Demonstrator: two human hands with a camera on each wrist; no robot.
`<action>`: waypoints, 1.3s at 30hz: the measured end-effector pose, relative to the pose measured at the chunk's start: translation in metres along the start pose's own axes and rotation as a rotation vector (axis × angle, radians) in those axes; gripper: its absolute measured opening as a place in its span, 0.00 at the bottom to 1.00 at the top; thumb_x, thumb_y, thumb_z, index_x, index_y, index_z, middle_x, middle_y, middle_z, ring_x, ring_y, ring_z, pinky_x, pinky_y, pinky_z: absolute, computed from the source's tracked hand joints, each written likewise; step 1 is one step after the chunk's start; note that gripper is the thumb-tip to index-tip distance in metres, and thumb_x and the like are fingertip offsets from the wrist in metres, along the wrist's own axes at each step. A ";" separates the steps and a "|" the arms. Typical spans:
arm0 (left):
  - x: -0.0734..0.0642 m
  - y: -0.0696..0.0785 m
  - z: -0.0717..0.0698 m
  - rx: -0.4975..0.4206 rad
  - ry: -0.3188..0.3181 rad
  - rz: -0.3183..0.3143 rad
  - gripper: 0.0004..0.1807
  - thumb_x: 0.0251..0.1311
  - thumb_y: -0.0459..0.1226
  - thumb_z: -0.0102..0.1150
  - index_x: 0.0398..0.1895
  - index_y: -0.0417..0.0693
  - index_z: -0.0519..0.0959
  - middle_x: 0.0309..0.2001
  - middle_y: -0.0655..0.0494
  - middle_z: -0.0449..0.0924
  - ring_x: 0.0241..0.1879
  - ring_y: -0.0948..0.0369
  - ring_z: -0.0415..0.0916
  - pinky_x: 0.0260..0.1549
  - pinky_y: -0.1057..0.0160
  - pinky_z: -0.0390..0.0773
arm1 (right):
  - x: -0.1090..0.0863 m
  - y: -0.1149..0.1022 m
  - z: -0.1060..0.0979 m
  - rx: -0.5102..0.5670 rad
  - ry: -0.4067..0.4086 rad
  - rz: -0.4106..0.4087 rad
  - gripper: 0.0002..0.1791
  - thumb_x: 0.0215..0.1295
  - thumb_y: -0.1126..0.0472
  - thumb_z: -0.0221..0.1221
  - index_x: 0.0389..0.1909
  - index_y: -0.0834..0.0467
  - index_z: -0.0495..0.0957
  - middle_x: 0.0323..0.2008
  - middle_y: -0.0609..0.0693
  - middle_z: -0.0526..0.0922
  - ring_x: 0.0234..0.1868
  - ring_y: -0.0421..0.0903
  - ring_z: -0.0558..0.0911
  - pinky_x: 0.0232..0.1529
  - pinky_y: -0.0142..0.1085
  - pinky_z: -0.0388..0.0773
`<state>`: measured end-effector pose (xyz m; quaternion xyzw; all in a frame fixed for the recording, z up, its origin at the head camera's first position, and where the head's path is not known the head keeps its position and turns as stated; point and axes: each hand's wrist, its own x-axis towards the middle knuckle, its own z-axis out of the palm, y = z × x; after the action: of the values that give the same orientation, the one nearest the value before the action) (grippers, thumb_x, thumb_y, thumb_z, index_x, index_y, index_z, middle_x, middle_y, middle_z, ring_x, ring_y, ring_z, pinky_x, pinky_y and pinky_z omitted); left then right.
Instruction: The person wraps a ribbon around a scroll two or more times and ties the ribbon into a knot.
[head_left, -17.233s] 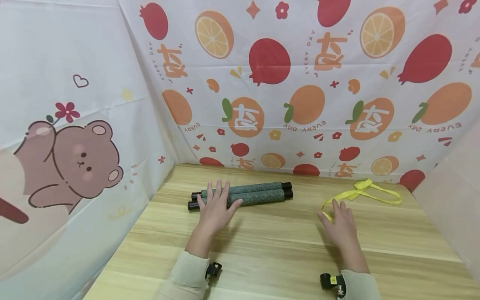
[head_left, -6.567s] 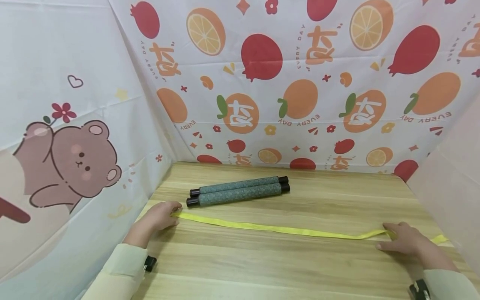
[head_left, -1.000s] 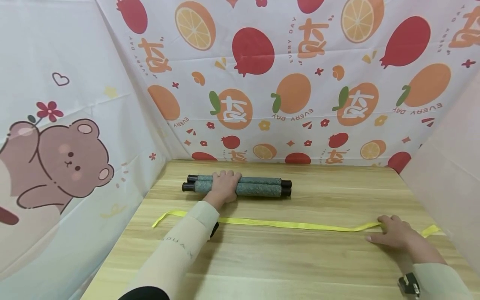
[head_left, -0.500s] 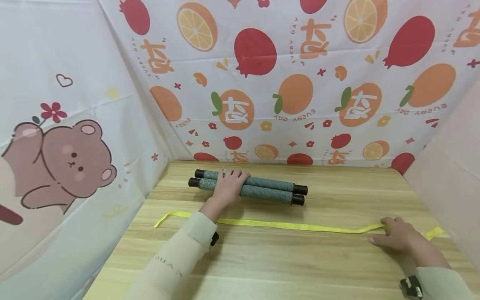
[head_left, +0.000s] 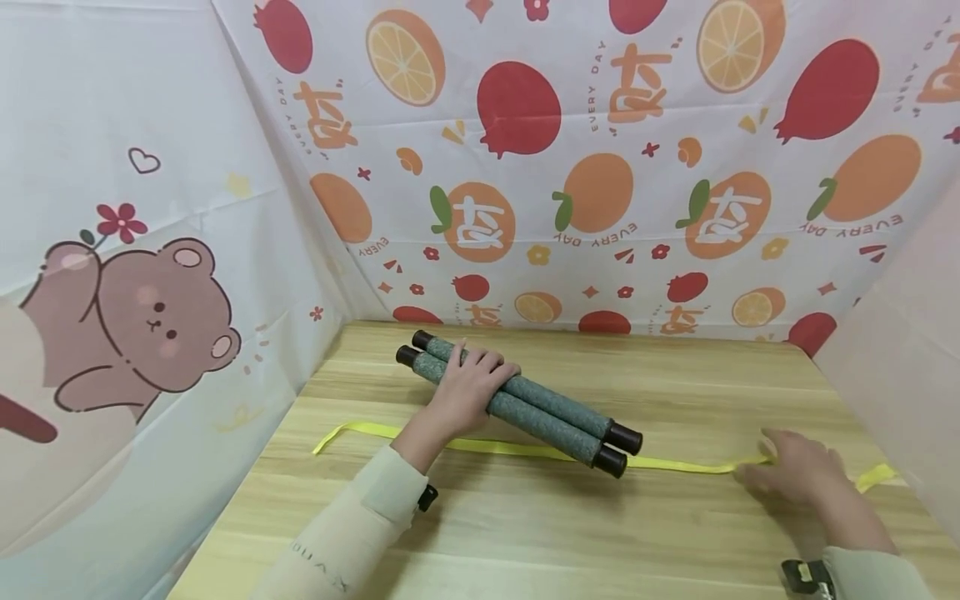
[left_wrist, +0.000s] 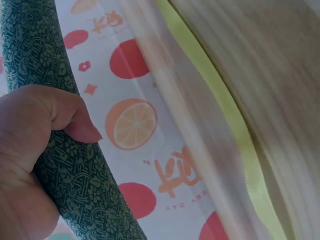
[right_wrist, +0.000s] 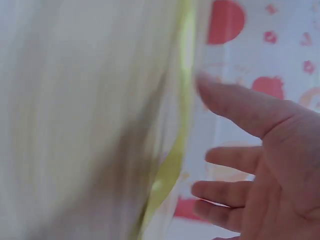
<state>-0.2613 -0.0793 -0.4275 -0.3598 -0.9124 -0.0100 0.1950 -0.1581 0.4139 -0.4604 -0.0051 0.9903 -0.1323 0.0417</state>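
Observation:
My left hand (head_left: 467,392) grips a green patterned scroll (head_left: 542,421), rolled into two side-by-side rolls with black end knobs. The scroll slants across the table, its right end low over the yellow ribbon (head_left: 675,465). In the left wrist view, thumb and fingers wrap the green brocade (left_wrist: 82,177), while the ribbon (left_wrist: 227,105) runs off to the right. The ribbon lies stretched from left to right, partly hidden behind my left forearm. My right hand (head_left: 802,467) is over its right part; the right wrist view shows loose, parted fingers beside the ribbon (right_wrist: 170,167).
A wooden table (head_left: 540,542) carries everything. A fruit-printed cloth (head_left: 592,108) hangs along the back edge. On the left is a white cloth with a bear (head_left: 165,308), and a pale cloth (head_left: 900,333) closes the right side.
My left hand has taken the scroll from the back of the table toward the front and right, turning its right end nearer. The right hand has loosened from the ribbon.

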 end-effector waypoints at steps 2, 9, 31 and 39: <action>-0.001 0.003 -0.001 -0.010 0.036 0.033 0.40 0.38 0.35 0.80 0.59 0.64 0.73 0.53 0.57 0.74 0.59 0.52 0.68 0.67 0.34 0.54 | 0.001 -0.016 -0.002 0.045 0.050 -0.028 0.47 0.63 0.36 0.59 0.63 0.74 0.66 0.56 0.75 0.75 0.56 0.79 0.71 0.50 0.69 0.66; -0.003 0.012 -0.003 0.002 0.128 0.166 0.39 0.37 0.37 0.81 0.57 0.62 0.74 0.51 0.57 0.75 0.57 0.53 0.69 0.67 0.35 0.57 | 0.002 -0.086 -0.003 0.299 0.118 -0.188 0.33 0.71 0.45 0.56 0.63 0.68 0.71 0.60 0.70 0.74 0.63 0.71 0.70 0.58 0.65 0.68; -0.010 0.027 -0.013 0.003 0.171 0.304 0.36 0.40 0.35 0.80 0.55 0.65 0.74 0.55 0.59 0.74 0.60 0.55 0.68 0.70 0.37 0.52 | -0.028 -0.193 0.023 0.913 -0.474 -0.484 0.31 0.76 0.58 0.51 0.76 0.58 0.55 0.61 0.64 0.75 0.54 0.43 0.80 0.49 0.34 0.79; -0.011 0.034 -0.016 -0.026 0.217 0.336 0.34 0.43 0.39 0.80 0.55 0.64 0.74 0.56 0.58 0.73 0.62 0.55 0.66 0.71 0.39 0.51 | -0.034 -0.209 0.041 1.074 -0.566 -0.444 0.45 0.68 0.60 0.60 0.78 0.59 0.43 0.64 0.67 0.71 0.56 0.51 0.80 0.49 0.38 0.81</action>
<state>-0.2261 -0.0639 -0.4210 -0.5065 -0.8128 -0.0278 0.2863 -0.1213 0.2019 -0.4420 -0.2228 0.7123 -0.6084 0.2698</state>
